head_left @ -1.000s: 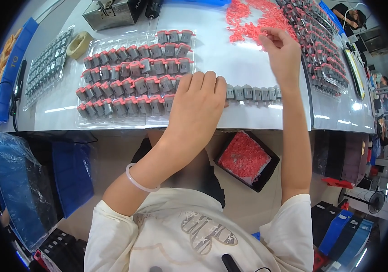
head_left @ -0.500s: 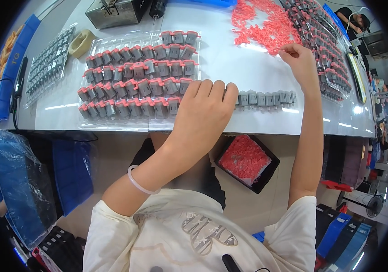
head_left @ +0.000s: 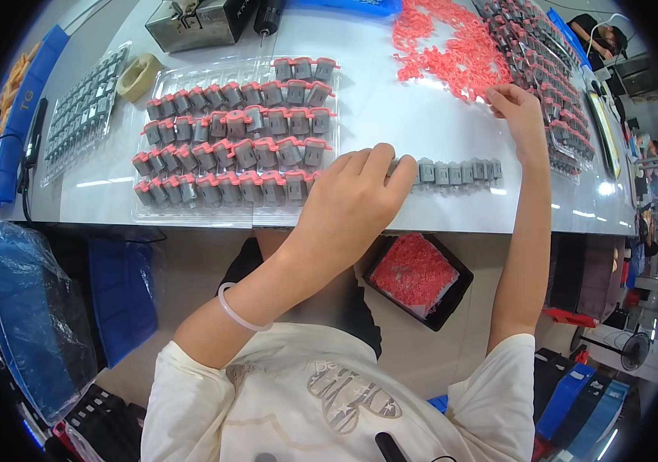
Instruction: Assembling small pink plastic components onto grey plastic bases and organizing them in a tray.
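Note:
My left hand is closed over the left end of a row of bare grey blocks. Its fingertips grip a grey block, mostly hidden by the fingers. At the near right edge of a loose pile of small pink plastic pieces, my right hand pinches thumb and forefinger together; what lies between them is too small to make out. A clear plastic tray left of my left hand carries rows of grey blocks with pink pieces on their tops.
More pink-topped blocks fill trays at the right. Far left lie another tray of grey parts and a tape roll. A metal box and an electric screwdriver stand at the back. Below the table edge sits a black bin of pink pieces.
My left hand has shifted slightly right and down, onto the left end of the grey row. My right hand has drawn a little right and nearer, away from the pink pile.

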`<state>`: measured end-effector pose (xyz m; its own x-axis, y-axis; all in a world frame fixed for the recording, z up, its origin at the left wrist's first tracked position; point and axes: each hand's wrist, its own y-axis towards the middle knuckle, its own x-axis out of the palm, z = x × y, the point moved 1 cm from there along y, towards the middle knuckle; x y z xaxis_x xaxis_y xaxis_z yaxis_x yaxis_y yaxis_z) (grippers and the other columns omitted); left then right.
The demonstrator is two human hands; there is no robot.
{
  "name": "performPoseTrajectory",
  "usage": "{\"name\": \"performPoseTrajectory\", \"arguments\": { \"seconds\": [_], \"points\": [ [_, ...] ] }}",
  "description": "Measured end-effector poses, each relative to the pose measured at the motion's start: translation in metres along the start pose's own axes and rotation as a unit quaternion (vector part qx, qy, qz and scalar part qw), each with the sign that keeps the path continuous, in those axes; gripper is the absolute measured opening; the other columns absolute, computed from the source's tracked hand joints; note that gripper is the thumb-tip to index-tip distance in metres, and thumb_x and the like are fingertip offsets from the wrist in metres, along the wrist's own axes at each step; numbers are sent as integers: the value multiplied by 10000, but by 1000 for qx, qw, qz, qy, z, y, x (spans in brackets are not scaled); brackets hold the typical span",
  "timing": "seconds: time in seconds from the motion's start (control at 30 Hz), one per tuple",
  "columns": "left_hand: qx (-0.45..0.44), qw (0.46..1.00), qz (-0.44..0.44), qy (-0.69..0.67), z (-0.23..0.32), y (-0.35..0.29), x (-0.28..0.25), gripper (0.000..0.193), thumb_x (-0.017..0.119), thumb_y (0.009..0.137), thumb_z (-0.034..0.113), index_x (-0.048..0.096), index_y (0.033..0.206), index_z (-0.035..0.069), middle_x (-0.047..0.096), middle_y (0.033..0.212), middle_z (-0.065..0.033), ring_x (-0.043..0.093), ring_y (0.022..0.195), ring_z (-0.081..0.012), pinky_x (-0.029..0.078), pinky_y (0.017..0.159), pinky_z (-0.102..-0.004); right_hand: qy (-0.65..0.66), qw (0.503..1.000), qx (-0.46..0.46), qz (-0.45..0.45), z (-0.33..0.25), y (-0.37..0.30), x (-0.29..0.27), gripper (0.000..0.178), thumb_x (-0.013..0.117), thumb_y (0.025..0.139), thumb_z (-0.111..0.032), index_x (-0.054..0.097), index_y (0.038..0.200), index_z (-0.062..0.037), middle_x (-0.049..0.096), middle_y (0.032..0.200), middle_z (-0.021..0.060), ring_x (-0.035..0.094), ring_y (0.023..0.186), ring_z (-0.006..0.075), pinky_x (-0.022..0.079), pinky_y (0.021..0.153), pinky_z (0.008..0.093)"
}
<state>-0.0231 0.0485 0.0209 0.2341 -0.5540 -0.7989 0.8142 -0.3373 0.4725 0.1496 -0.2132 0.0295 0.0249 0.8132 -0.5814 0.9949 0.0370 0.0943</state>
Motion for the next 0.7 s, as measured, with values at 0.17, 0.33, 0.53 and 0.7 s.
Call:
{"name": "performPoseTrajectory", "arguments": {
  "seconds": [0.17, 0.33, 0.53, 0.7],
  "points": [
    [-19, 999, 16, -29, -1, 1, 2, 372, 560, 673, -104, 548, 1024, 19, 562, 975, -113, 602, 809, -283, 492, 682, -380, -292, 948, -96, 84, -4, -8, 8, 237, 663, 799, -147, 649, 1003, -27, 653, 898, 89, 591, 790, 179, 461, 751, 291],
    [-29, 999, -10, -25, -1, 2, 2, 356, 552, 690, -105, 552, 1022, 22, 564, 970, -115, 598, 823, -286, 488, 688, -385, -326, 902, -259, 113, -8, -9, 12, 251, 648, 796, -115, 638, 1037, -47, 629, 1003, 110, 589, 884, 240, 467, 787, 342],
    [-35, 999, -30, -13, -2, 1, 1, 352, 543, 692, -110, 556, 1018, 22, 570, 964, -115, 593, 840, -285, 487, 712, -383, -292, 923, -250, -6, -16, -4, 33, 216, 607, 808, -59, 640, 1021, -51, 629, 982, 110, 600, 871, 234, 467, 789, 329],
    [-32, 999, -33, 0, -2, 0, 2, 356, 547, 683, -115, 556, 1012, 21, 573, 963, -113, 594, 843, -279, 489, 712, -378, -259, 940, -222, 13, -7, 9, 28, 200, 554, 818, -12, 650, 990, -46, 625, 920, 112, 611, 881, 240, 469, 790, 330]
  ]
}}
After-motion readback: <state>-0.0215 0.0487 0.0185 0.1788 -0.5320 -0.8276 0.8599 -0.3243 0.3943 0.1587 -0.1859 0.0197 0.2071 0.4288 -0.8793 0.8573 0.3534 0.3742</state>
